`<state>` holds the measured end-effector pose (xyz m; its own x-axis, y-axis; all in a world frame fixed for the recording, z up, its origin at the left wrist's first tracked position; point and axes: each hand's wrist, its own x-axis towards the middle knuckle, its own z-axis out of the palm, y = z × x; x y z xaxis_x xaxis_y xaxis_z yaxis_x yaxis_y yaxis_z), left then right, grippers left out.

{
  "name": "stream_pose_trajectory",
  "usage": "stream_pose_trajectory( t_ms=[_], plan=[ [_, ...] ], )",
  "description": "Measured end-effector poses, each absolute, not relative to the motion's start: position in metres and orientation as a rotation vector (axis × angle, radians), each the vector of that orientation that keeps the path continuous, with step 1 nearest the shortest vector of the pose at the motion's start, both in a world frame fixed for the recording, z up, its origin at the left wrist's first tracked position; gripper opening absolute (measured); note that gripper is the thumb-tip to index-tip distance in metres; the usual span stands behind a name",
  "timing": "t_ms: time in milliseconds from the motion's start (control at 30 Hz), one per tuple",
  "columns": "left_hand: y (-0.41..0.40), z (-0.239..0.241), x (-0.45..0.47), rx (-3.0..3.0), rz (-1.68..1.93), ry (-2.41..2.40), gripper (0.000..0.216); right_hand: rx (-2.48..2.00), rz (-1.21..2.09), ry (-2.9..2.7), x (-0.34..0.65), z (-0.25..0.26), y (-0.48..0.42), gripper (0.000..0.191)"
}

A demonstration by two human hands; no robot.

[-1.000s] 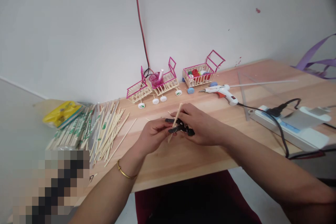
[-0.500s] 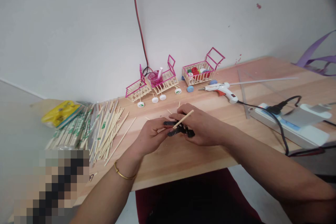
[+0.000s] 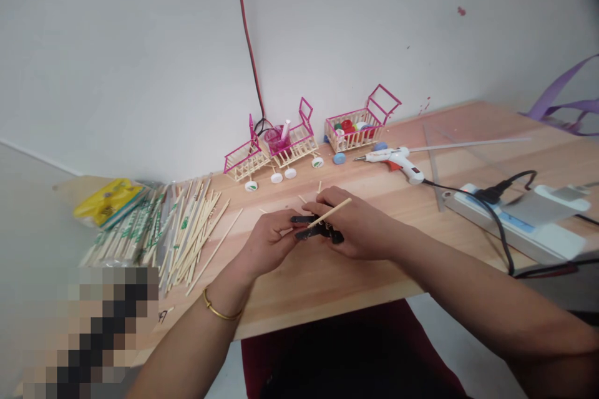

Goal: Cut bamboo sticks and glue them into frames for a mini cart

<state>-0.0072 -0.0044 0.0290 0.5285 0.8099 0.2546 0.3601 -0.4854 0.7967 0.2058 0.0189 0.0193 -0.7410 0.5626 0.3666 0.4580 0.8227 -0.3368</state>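
Both hands meet over the middle of the wooden table [image 3: 327, 287]. My left hand [image 3: 269, 243] is closed round a short wooden stick [image 3: 330, 212] that slants up to the right. My right hand [image 3: 358, 224] grips small black cutting pliers [image 3: 316, 230], whose jaws sit at the stick. A few cut stick bits lie just behind the hands.
A heap of bamboo chopsticks [image 3: 182, 227] and a yellow packet [image 3: 108, 199] lie at the left. Three pink-and-wood toy carts [image 3: 299, 143] stand by the wall. A white glue gun [image 3: 397, 161], a clear ruler, and a power strip [image 3: 510, 218] with black cable lie at the right.
The stick has swung from nearly upright to a low slant pointing right. Both hands stayed in place over the pliers.
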Motion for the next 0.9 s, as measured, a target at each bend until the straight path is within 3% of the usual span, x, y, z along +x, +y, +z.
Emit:
stream_pose_trajectory(
  t_ms=[600,900],
  plan=[
    [-0.008,0.017,0.002,1.783,0.943,1.047,0.014,-0.813,0.273,-2.399,0.197,0.010,0.021,0.036],
    [-0.005,0.012,0.000,1.692,0.950,0.996,0.022,-0.741,0.304,-2.381,0.196,0.008,0.025,0.047]
  ],
)
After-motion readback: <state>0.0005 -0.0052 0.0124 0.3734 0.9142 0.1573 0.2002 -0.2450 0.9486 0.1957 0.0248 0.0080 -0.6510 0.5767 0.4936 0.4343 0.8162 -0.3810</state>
